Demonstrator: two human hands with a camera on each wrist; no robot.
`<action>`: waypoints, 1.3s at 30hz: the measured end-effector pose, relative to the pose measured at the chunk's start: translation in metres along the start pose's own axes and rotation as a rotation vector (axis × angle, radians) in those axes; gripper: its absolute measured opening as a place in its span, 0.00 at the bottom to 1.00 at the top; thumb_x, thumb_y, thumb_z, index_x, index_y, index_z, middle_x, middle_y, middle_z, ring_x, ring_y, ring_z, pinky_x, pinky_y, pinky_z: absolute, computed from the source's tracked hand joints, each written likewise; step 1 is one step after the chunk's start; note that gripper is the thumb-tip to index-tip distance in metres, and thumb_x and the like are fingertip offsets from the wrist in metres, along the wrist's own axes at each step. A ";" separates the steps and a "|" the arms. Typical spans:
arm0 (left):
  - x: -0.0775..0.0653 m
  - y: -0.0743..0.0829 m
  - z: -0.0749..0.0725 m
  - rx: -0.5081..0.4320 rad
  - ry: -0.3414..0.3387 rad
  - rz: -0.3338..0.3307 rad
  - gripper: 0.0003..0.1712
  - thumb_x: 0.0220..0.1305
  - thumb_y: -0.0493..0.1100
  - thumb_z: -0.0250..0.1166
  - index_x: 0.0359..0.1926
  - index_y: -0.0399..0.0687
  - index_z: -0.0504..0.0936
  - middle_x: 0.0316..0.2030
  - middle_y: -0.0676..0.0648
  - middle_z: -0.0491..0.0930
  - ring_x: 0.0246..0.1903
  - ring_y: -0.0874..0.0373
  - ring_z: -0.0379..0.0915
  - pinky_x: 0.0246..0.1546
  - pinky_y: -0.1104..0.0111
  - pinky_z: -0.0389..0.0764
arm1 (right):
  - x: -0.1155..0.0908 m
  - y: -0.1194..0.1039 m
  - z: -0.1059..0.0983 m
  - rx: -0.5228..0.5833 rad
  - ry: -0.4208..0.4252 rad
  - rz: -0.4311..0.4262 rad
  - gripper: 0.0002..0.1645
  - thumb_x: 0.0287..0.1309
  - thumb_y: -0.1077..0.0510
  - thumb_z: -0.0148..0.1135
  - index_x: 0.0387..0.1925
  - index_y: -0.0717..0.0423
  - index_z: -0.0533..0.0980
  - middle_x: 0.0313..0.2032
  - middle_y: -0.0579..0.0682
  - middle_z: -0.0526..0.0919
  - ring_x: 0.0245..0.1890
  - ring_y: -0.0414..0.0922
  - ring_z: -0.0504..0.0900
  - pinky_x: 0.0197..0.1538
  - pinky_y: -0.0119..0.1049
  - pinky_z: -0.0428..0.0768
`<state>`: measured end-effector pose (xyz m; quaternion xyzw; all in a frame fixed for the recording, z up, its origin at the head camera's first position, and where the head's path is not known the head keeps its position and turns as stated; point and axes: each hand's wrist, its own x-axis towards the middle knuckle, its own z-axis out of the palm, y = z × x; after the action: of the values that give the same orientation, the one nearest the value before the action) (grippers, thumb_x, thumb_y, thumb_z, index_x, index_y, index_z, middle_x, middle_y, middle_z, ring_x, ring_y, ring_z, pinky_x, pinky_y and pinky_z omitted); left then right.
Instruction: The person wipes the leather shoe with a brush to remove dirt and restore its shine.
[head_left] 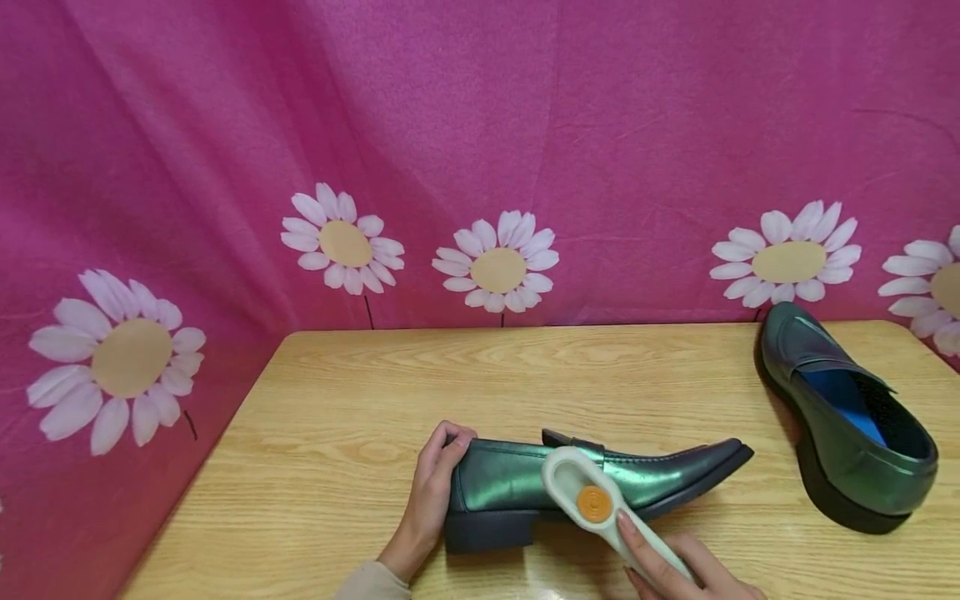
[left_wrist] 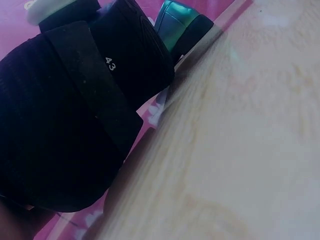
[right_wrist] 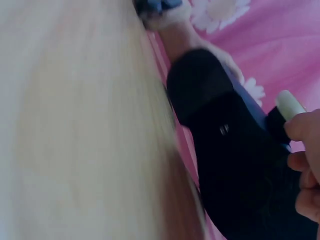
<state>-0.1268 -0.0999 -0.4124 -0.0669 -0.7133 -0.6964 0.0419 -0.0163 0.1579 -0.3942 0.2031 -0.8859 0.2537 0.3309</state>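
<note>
A shiny dark green loafer is held on its side edge-on to me, heel to the left and toe to the right. My left hand grips it at the back of the heel. With my right hand I hold a pale green shoe brush by its handle, index finger along it. The brush head, with an orange disc on its back, lies against the loafer's near side; its dark underside shows in the right wrist view. Both wrist views show the loafer's black sole, tilted off the table.
A matching loafer with a blue insole stands upright at the right side of the wooden table. Behind and to the left hangs a pink cloth printed with white daisies.
</note>
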 end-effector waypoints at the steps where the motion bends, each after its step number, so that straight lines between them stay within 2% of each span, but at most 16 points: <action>1: 0.000 0.000 0.000 0.001 0.000 0.002 0.15 0.72 0.45 0.49 0.40 0.36 0.73 0.46 0.34 0.73 0.46 0.54 0.69 0.52 0.68 0.65 | -0.002 -0.002 0.001 0.044 -0.027 -0.016 0.30 0.68 0.34 0.43 0.56 0.44 0.79 0.31 0.32 0.71 0.22 0.24 0.63 0.23 0.13 0.59; 5: -0.002 0.002 0.001 -0.006 -0.003 0.018 0.15 0.71 0.44 0.50 0.40 0.34 0.73 0.46 0.35 0.73 0.46 0.55 0.69 0.51 0.70 0.65 | -0.012 -0.008 0.013 0.209 -0.065 -0.102 0.29 0.67 0.37 0.49 0.56 0.49 0.79 0.35 0.33 0.70 0.26 0.23 0.64 0.25 0.11 0.60; 8: -0.003 0.002 0.001 -0.011 -0.004 0.036 0.14 0.71 0.43 0.50 0.40 0.34 0.73 0.45 0.36 0.73 0.45 0.56 0.69 0.51 0.70 0.65 | -0.018 -0.011 0.029 0.247 0.017 -0.188 0.26 0.66 0.40 0.53 0.52 0.54 0.81 0.36 0.37 0.76 0.28 0.27 0.64 0.27 0.11 0.59; 11: -0.003 0.002 0.001 -0.009 -0.004 0.041 0.15 0.72 0.43 0.50 0.40 0.33 0.73 0.45 0.36 0.73 0.45 0.56 0.69 0.51 0.70 0.65 | -0.021 -0.014 0.034 0.280 0.036 -0.152 0.23 0.65 0.43 0.57 0.51 0.53 0.82 0.36 0.37 0.77 0.28 0.27 0.64 0.28 0.11 0.59; 12: -0.003 0.002 0.001 -0.009 -0.005 0.038 0.15 0.72 0.43 0.50 0.40 0.34 0.73 0.44 0.37 0.73 0.45 0.56 0.69 0.51 0.70 0.65 | -0.021 -0.013 0.034 0.265 0.043 -0.162 0.23 0.66 0.43 0.56 0.51 0.53 0.82 0.36 0.37 0.78 0.28 0.27 0.65 0.27 0.11 0.59; 16: -0.001 0.001 0.001 0.004 -0.003 0.024 0.15 0.72 0.44 0.49 0.40 0.35 0.74 0.43 0.40 0.74 0.45 0.55 0.70 0.51 0.69 0.65 | -0.014 -0.009 0.015 0.208 -0.043 -0.027 0.26 0.66 0.38 0.50 0.56 0.46 0.79 0.34 0.31 0.71 0.25 0.23 0.65 0.24 0.13 0.61; 17: -0.001 0.001 0.002 0.008 -0.003 0.021 0.15 0.72 0.45 0.49 0.40 0.36 0.74 0.43 0.41 0.75 0.45 0.55 0.70 0.51 0.69 0.65 | -0.011 -0.006 0.010 0.165 -0.032 -0.047 0.30 0.66 0.36 0.46 0.56 0.47 0.79 0.33 0.33 0.72 0.24 0.23 0.65 0.24 0.13 0.61; 19: 0.000 0.000 0.002 0.017 -0.001 0.017 0.16 0.73 0.45 0.48 0.40 0.36 0.74 0.43 0.41 0.75 0.45 0.55 0.70 0.51 0.69 0.65 | -0.005 -0.002 0.003 0.071 -0.017 0.013 0.30 0.67 0.33 0.43 0.56 0.42 0.79 0.31 0.32 0.71 0.21 0.23 0.64 0.22 0.14 0.60; 22: 0.000 0.000 0.001 0.018 -0.001 0.011 0.16 0.73 0.46 0.48 0.40 0.36 0.74 0.43 0.42 0.75 0.46 0.54 0.70 0.52 0.69 0.65 | 0.002 0.004 -0.004 -0.076 0.032 0.049 0.31 0.67 0.32 0.39 0.55 0.40 0.80 0.29 0.34 0.73 0.20 0.26 0.63 0.21 0.15 0.58; 27: 0.000 0.000 0.001 0.016 -0.001 0.002 0.16 0.73 0.46 0.48 0.40 0.36 0.74 0.43 0.44 0.75 0.46 0.54 0.70 0.52 0.68 0.65 | 0.005 0.010 -0.008 -0.141 0.062 0.047 0.33 0.69 0.32 0.37 0.54 0.43 0.81 0.28 0.37 0.74 0.20 0.28 0.64 0.20 0.17 0.59; 30: 0.000 0.000 0.000 0.016 0.001 0.002 0.16 0.73 0.46 0.48 0.40 0.36 0.74 0.42 0.45 0.75 0.46 0.54 0.70 0.51 0.68 0.65 | 0.003 0.007 -0.005 -0.095 0.049 0.036 0.32 0.69 0.33 0.39 0.54 0.42 0.81 0.28 0.36 0.73 0.20 0.27 0.64 0.21 0.16 0.59; 33: 0.000 0.000 -0.001 0.013 0.004 0.004 0.16 0.73 0.46 0.49 0.40 0.36 0.74 0.42 0.46 0.75 0.46 0.54 0.70 0.52 0.69 0.65 | -0.003 -0.002 0.001 0.041 -0.021 0.014 0.29 0.67 0.34 0.44 0.55 0.43 0.80 0.30 0.32 0.72 0.21 0.24 0.64 0.22 0.14 0.59; 36: 0.000 0.000 -0.001 0.011 0.005 0.009 0.16 0.72 0.45 0.49 0.40 0.36 0.74 0.41 0.46 0.75 0.45 0.55 0.70 0.51 0.69 0.65 | -0.011 -0.009 0.011 0.187 -0.080 -0.011 0.27 0.61 0.38 0.59 0.57 0.44 0.79 0.33 0.31 0.70 0.23 0.22 0.64 0.24 0.13 0.60; 39: 0.000 0.000 0.000 0.011 0.007 0.012 0.15 0.72 0.45 0.49 0.40 0.36 0.75 0.41 0.46 0.76 0.45 0.55 0.70 0.51 0.69 0.65 | -0.014 -0.009 0.013 0.209 -0.106 -0.028 0.29 0.55 0.42 0.68 0.58 0.43 0.77 0.34 0.30 0.70 0.24 0.22 0.64 0.25 0.13 0.61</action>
<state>-0.1273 -0.1003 -0.4124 -0.0687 -0.7165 -0.6925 0.0491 -0.0081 0.1455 -0.4092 0.2623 -0.8680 0.3289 0.2640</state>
